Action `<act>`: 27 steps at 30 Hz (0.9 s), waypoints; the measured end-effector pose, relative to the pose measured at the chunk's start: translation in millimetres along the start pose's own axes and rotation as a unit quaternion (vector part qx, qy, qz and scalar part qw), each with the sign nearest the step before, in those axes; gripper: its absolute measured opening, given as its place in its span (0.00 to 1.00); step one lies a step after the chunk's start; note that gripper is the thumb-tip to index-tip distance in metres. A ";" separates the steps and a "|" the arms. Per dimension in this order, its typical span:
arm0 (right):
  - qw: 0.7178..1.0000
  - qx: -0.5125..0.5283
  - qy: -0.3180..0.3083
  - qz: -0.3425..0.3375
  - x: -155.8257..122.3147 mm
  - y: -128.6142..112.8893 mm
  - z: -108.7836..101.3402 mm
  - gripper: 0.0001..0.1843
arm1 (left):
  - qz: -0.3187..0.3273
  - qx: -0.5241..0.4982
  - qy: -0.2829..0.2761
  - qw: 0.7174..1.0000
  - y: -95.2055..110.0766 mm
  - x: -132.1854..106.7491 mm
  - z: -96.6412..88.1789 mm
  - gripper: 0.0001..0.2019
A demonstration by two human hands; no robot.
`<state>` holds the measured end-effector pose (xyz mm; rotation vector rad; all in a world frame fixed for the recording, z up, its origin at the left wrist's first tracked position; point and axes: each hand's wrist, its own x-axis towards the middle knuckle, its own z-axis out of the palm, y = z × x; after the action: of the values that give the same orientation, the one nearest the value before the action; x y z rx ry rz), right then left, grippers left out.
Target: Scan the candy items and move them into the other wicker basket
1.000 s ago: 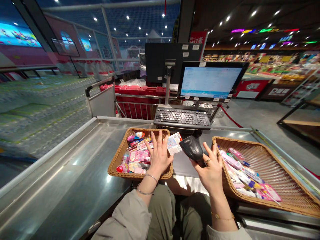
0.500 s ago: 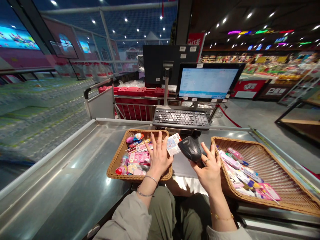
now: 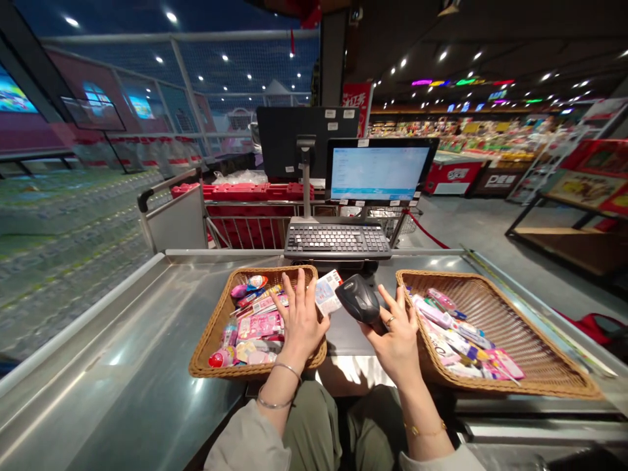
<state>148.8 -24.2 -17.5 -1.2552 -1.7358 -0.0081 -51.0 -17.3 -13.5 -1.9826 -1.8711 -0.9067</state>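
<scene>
My right hand (image 3: 396, 333) is wrapped round the handle of a black barcode scanner (image 3: 358, 297), whose head points toward my left hand. In my left hand (image 3: 301, 320), a small printed white box (image 3: 328, 292) sticks out at the thumb side, close to the scanner head. The fingers of that hand are stretched over the right part of the left wicker basket (image 3: 209, 340), and its grip on the box is partly hidden. Pink packs (image 3: 258, 326) and other small packaged goods lie in this basket. Just right of my right hand stands a larger wicker basket (image 3: 534, 327) holding tubes and packets (image 3: 461, 337).
Beyond the hands are a keyboard (image 3: 338, 241) and a lit monitor (image 3: 377, 171), with a second dark monitor (image 3: 279, 140) behind. The metal counter (image 3: 147, 340) has a raised edge. A cart (image 3: 171, 219) stands past it.
The whole scene has shifted left and slightly down in view. Relative to the baskets, both hands, the box and the scanner stay nearly where they were.
</scene>
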 end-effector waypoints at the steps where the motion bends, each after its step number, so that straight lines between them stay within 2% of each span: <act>1: 1.000 -0.002 0.000 0.001 0.1 -0.2 -0.4 0.16 | 0.002 -0.001 0.003 1.000 0.1 0.1 0.6 0.42; 27: 1.000 -0.001 -0.001 0.011 -1.7 -0.7 -5.2 0.17 | 0.011 0.005 -0.008 1.000 5.2 0.9 0.9 0.42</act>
<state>151.8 -28.4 -15.4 -1.2762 -1.7245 0.0042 -45.8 -16.7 -12.5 -2.0056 -1.8544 -0.8758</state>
